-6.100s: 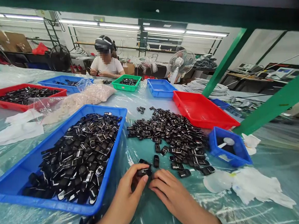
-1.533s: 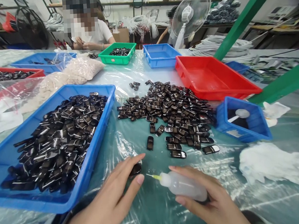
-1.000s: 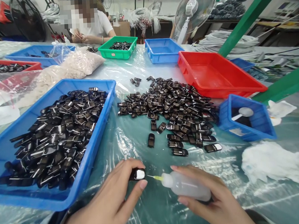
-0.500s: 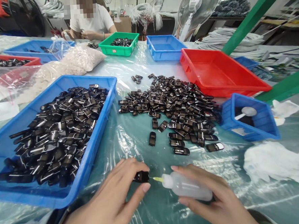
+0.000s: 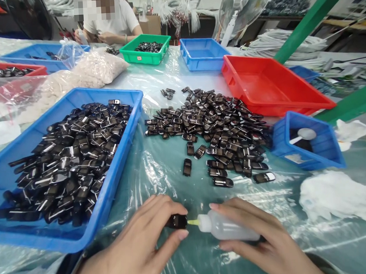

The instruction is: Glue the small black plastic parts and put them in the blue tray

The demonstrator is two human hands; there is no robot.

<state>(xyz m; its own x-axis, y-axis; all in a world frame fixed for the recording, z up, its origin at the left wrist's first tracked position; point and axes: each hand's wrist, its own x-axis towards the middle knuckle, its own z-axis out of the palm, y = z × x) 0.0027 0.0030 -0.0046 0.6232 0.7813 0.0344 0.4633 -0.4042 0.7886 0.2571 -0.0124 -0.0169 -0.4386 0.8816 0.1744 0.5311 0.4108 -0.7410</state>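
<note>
Between thumb and fingers, my left hand (image 5: 146, 238) grips a small glossy black plastic casing (image 5: 178, 221) just above the table. A translucent white squeeze bottle (image 5: 227, 227) lies sideways in my right hand (image 5: 260, 235), its thumb and fingers on either side of the body. The bottle's yellow needle tip (image 5: 193, 222) points left and meets the casing's right end; whether it goes inside cannot be made out. Beyond my hands spreads a loose pile of similar black casings (image 5: 213, 122), a few of them lying singly nearer to me.
At left stands a blue tray (image 5: 111, 174) heaped with black pieces. Right of the pile are a red tray (image 5: 273, 86), a small blue bin (image 5: 311, 158) holding a spoon, and a crumpled white cloth (image 5: 338, 197). A person (image 5: 110, 21) sits across the table, behind a green tray (image 5: 147, 56).
The casing in my left hand has moved slightly right, closing the small gap to the needle tip. My right hand and the bottle have stayed nearly in place.
</note>
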